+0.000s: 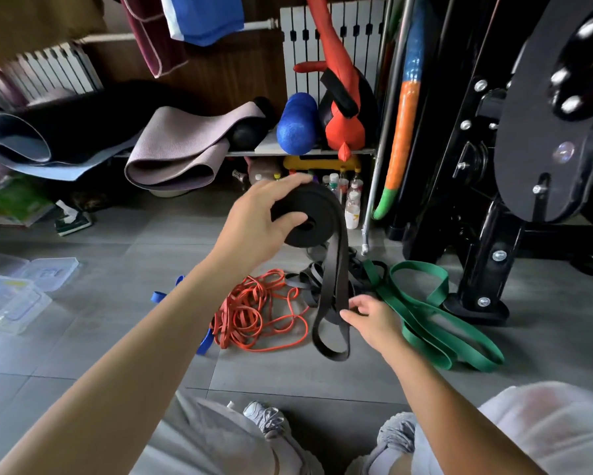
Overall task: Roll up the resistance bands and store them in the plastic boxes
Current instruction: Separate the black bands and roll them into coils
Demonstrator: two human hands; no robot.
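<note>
Home gym corner: rolled exercise mats (185,142), blue foam roller (296,126), black weight-machine frame (476,241), radiator (298,53), tiled floor (117,269).

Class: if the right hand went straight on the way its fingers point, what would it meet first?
Probably the hanging tail of the black band, just off the right hand's fingertips, which may already touch it. The orange band lies beyond, though depth is unclear.

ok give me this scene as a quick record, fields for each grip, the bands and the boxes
left grip: holds the black band roll, raised
right grip: at the roll's hanging tail; hold unclear
loose on floor: orange band, green band, blue band
plastic boxes: floor, far left, apart from the bands
</note>
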